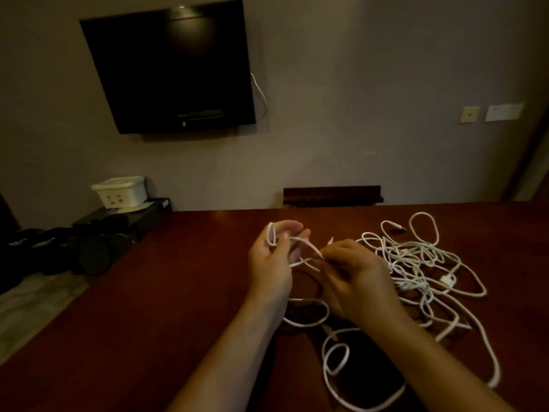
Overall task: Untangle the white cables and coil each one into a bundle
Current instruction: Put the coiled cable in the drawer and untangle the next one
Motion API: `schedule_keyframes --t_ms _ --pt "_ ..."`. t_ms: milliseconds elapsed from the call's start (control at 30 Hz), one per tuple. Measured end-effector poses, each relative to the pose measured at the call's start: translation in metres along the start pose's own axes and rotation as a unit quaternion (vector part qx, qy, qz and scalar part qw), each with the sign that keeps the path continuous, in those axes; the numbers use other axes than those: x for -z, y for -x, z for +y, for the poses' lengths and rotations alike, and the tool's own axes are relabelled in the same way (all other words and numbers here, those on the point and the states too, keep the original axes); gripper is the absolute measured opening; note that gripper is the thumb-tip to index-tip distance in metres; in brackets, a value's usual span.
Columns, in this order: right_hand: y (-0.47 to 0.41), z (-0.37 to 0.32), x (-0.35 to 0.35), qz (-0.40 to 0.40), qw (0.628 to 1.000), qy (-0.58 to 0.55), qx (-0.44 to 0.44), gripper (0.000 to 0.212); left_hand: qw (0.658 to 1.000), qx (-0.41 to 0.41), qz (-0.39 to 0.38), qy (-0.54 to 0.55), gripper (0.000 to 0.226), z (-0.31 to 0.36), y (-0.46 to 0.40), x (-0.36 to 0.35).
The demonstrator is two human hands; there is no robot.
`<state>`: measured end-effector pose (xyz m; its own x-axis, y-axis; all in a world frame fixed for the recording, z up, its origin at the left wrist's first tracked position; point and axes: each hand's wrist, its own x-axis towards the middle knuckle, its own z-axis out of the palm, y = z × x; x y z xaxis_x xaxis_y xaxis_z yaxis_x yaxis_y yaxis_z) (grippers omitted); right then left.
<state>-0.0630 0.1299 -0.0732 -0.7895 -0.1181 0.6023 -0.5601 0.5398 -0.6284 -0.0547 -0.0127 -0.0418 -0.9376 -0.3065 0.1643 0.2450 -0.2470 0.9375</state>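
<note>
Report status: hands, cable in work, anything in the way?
Left hand and right hand both gripping one white cable, looping it. Tangled pile waits right, uncoiled. Nothing blocking.

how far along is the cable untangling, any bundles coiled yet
Early. Done: no finished bundle shows on the dark red wooden table. In hand: the left hand holds a small loop of thin white cable, and the right hand pinches the same strand. Left: the tangled heap of white cables to the right, plus loose white loops trailing near the forearms.
</note>
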Motion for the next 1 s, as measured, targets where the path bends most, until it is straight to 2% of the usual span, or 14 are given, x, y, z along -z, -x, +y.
schedule_keyframes --t_ms 67,133,267,333,400,467,500,567,633,667,733,800,900,1000 --pt "0.002 0.001 -0.004 -0.012 0.998 0.032 0.051 0.022 0.994 0.055 -0.012 0.098 0.028 0.005 0.001 0.001" --pt "0.005 -0.002 -0.004 -0.03 0.997 0.029 0.059 0.023 0.982 0.093 -0.011 0.165 0.035 0.009 0.001 0.002" --pt "0.006 -0.002 -0.007 -0.045 0.989 0.08 0.113 0.02 0.976 0.094 0.026 0.193 0.028 0.009 -0.001 0.001" --pt "0.006 -0.004 -0.008 -0.049 0.992 0.071 0.094 0.021 0.969 0.094 0.02 0.228 0.041 0.009 -0.004 0.004" --pt "0.005 -0.009 -0.008 -0.065 0.997 0.033 0.034 0.033 0.963 0.086 -0.001 0.257 0.049 0.009 -0.004 0.006" --pt "0.005 -0.018 -0.009 -0.082 0.992 -0.076 -0.062 0.045 0.975 0.054 -0.046 0.21 0.037 0.009 0.002 0.004" --pt "0.004 -0.024 -0.01 -0.086 0.973 -0.171 -0.131 0.049 0.987 0.029 -0.065 0.147 0.034 0.01 0.007 0.002" --pt "0.0 -0.034 -0.009 -0.075 0.9 -0.344 -0.256 0.038 0.994 -0.025 -0.109 -0.006 0.042 0.004 0.015 -0.002" --pt "-0.004 -0.036 -0.003 -0.038 0.861 -0.402 -0.308 0.022 0.983 -0.067 -0.141 -0.098 0.044 -0.005 0.018 -0.006" --pt "-0.005 -0.034 0.0 -0.024 0.857 -0.408 -0.314 0.017 0.978 -0.095 -0.132 -0.128 0.04 -0.01 0.017 -0.007" --pt "-0.005 -0.027 0.002 -0.011 0.861 -0.404 -0.308 0.013 0.969 -0.146 -0.064 -0.191 0.026 -0.014 0.014 -0.006" --pt "-0.004 -0.023 0.003 -0.003 0.866 -0.399 -0.3 0.014 0.964 -0.146 -0.001 -0.222 0.014 -0.014 0.009 -0.004" --pt "-0.004 -0.019 0.002 0.035 0.883 -0.372 -0.283 0.011 0.982 -0.088 0.009 -0.168 0.012 -0.015 0.006 0.0" --pt "-0.005 -0.014 0.004 0.071 0.919 -0.3 -0.246 0.012 0.989 -0.055 -0.041 -0.132 0.004 -0.009 0.005 0.001"
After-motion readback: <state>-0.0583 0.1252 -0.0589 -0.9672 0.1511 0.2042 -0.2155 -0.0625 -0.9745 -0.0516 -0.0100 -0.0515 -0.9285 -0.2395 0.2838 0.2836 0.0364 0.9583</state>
